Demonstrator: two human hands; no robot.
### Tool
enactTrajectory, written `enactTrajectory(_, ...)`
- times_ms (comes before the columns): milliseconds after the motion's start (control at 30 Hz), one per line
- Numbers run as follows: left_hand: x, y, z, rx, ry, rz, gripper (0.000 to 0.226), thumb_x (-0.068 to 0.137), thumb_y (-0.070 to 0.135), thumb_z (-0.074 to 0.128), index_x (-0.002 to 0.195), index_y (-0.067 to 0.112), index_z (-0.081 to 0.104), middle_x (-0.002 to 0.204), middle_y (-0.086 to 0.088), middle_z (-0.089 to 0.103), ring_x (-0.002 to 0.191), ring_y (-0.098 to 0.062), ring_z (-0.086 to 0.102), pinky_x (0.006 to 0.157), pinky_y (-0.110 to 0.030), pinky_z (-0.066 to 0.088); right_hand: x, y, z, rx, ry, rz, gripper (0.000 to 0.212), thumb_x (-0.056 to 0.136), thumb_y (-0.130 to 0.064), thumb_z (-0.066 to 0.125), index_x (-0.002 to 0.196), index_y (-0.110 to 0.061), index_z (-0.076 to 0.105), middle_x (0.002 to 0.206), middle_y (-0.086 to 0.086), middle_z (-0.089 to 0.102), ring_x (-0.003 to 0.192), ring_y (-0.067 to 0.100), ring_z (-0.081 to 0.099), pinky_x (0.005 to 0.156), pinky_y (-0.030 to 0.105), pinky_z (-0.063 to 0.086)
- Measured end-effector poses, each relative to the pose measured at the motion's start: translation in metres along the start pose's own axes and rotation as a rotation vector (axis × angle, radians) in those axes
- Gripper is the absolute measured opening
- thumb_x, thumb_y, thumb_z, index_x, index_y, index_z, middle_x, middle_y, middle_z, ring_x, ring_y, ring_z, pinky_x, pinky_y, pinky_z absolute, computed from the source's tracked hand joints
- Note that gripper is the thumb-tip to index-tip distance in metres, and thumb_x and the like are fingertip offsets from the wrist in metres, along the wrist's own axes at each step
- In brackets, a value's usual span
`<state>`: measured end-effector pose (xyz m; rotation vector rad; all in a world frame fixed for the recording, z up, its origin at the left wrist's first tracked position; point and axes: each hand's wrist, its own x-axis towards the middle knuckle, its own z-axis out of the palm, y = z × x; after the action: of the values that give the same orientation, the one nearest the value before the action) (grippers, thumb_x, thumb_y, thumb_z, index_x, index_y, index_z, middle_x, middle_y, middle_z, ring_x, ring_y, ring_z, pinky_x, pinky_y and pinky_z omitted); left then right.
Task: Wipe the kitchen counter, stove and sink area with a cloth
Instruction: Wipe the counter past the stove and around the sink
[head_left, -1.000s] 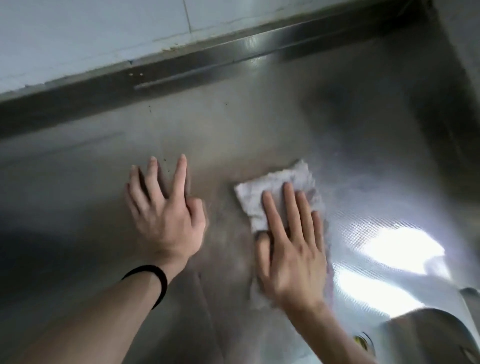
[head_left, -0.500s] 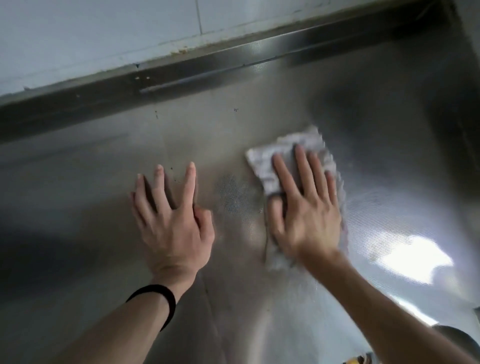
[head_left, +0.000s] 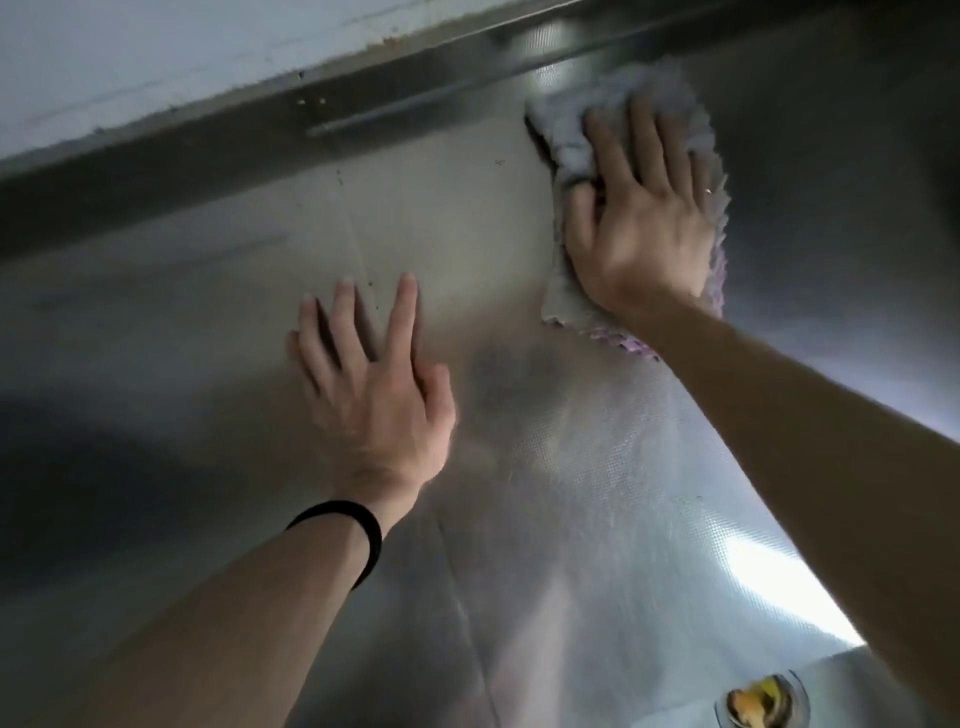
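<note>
A pale grey-white cloth (head_left: 571, 135) with a purple edge lies flat on the stainless steel counter (head_left: 208, 291), close to the raised back rim. My right hand (head_left: 641, 218) presses on the cloth with straight, spread fingers and covers most of it. Flat on the bare steel to the left of the cloth rests my left hand (head_left: 374, 384), fingers spread, holding nothing. A black band circles that wrist.
A steel upstand (head_left: 260, 124) runs along the back under a white tiled wall (head_left: 130, 57). At the bottom right a sink drain (head_left: 761, 704) with yellowish scraps shows. A bright glare patch (head_left: 774, 582) lies on the steel near the right forearm.
My right hand has pushed the cloth away from me, up to the back rim of the counter. My left hand has stayed flat in about the same spot.
</note>
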<state>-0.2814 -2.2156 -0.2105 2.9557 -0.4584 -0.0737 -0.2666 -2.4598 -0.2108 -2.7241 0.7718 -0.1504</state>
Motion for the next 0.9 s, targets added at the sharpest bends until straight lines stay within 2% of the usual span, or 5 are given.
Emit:
enactTrajectory(200,-0.005,-0.004,0.003,-0.01,0.042,0.011,0.07,0.091,0.028,0.043,0.161,0.03,0.042,0.165,-0.022,0.034,0.149,-0.054,0.029,0.12,-0.068,0.025,-0.226,0.034,-0.028,-0.049,0.011,0.114,0.065,0.102,-0.042,0.041,0.165,-0.033,0.031,0.176,0.001,0.019,0.163,0.024,0.017,0.129,0.053,0.021)
enactTrajectory(333,-0.002,-0.003,0.004,-0.009,0.035,0.006,0.071,0.091,0.028,0.044,0.161,0.03,0.041,0.165,-0.021,0.033,0.15,-0.053,0.028,0.121,-0.067,0.023,-0.291,0.05,-0.032,-0.123,0.02,0.165,0.065,0.092,-0.033,0.047,0.156,-0.023,0.049,0.17,0.01,0.032,0.158,0.031,0.03,0.122,0.061,0.033)
enactTrajectory(467,-0.003,-0.003,0.004,0.001,0.023,0.009,0.072,0.09,0.028,0.043,0.162,0.029,0.04,0.165,-0.022,0.032,0.15,-0.053,0.027,0.121,-0.069,0.023,-0.255,0.052,-0.034,-0.078,-0.049,0.095,0.072,0.091,-0.038,0.047,0.162,-0.028,0.039,0.174,0.005,0.024,0.161,0.028,0.021,0.129,0.054,0.022)
enactTrajectory(600,0.0,-0.002,0.001,0.008,-0.01,-0.002,0.072,0.091,0.029,0.045,0.163,0.029,0.038,0.166,-0.023,0.029,0.151,-0.053,0.025,0.121,-0.07,0.023,-0.157,0.058,-0.035,-0.066,-0.116,-0.031,0.069,0.098,-0.045,0.041,0.165,-0.033,0.029,0.176,0.002,0.015,0.163,0.025,0.011,0.132,0.049,0.012)
enactTrajectory(900,0.0,-0.001,0.005,-0.005,0.001,-0.033,0.07,0.09,0.032,0.042,0.16,0.027,0.042,0.164,-0.023,0.03,0.15,-0.052,0.025,0.119,-0.069,0.028,0.064,0.041,-0.009,-0.072,-0.018,-0.1,0.064,0.102,-0.048,0.031,0.165,-0.034,0.03,0.175,0.004,0.02,0.162,0.027,0.018,0.131,0.049,0.013)
